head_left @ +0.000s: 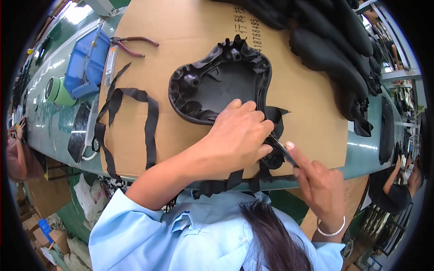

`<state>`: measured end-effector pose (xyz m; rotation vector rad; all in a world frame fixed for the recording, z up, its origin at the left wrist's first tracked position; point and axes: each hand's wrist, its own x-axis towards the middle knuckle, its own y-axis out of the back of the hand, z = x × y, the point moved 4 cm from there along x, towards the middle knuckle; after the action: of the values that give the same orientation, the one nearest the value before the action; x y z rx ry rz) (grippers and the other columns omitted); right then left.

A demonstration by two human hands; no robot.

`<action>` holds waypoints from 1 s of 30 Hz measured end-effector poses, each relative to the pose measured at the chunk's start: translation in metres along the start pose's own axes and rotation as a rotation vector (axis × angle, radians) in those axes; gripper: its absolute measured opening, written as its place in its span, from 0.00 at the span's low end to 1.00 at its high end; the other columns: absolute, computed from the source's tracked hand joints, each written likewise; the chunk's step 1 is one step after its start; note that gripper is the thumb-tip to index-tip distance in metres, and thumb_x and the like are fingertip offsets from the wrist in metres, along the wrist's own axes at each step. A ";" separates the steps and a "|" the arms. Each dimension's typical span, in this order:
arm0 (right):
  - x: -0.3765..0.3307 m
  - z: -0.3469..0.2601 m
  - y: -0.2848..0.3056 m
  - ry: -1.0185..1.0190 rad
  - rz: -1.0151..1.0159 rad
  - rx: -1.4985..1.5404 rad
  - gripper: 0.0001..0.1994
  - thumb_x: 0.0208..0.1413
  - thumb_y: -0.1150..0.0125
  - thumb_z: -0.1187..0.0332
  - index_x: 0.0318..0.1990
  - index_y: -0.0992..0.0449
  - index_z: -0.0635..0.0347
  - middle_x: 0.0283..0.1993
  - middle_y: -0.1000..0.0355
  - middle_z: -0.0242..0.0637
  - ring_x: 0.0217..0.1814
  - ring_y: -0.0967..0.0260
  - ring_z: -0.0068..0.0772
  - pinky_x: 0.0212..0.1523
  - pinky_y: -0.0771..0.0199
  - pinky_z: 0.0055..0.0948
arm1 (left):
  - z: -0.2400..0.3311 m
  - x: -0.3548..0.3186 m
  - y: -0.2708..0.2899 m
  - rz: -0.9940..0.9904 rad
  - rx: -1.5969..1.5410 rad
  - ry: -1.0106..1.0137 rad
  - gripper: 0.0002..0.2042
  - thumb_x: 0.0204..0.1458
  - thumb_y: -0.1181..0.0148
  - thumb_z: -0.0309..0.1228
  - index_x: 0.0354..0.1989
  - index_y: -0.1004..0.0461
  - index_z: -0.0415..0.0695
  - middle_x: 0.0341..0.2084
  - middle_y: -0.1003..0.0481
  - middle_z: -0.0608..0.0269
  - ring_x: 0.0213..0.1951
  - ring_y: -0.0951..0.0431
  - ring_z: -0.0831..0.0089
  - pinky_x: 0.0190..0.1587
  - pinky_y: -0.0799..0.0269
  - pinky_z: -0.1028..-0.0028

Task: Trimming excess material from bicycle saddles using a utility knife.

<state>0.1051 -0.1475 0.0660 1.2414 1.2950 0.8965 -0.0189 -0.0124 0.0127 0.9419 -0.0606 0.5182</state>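
Note:
A black bicycle saddle lies upside down on a cardboard sheet, its hollow underside facing up and its cover edge gathered in folds around the rim. My left hand presses on the saddle's near, narrower end, fingers closed around the edge material there. Thumb and fingers of my right hand grip a slim dark tool with a shiny edge. Its tip meets the black material beside my left hand; whether it is a knife or scissors I cannot tell. A loose black strip curls out next to it.
Black trimmed strips lie on the cardboard at left, below red-handled pliers. Farther left are a blue bin and a green roll. More black saddles pile up at far right. Other people are at both sides.

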 end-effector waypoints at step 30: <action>0.014 -0.031 -0.033 0.189 0.326 -0.031 0.33 0.42 0.40 0.77 0.60 0.29 0.39 0.18 0.45 0.32 0.18 0.43 0.30 0.19 0.41 0.30 | -0.049 -0.008 0.040 -0.083 -0.052 -0.031 0.06 0.46 0.40 0.29 0.27 0.23 0.39 0.23 0.27 0.58 0.28 0.26 0.59 0.30 0.31 0.66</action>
<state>0.0712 -0.1347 0.0356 1.3937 1.2374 1.2872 -0.0522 0.0422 0.0113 0.8981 -0.0623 0.4240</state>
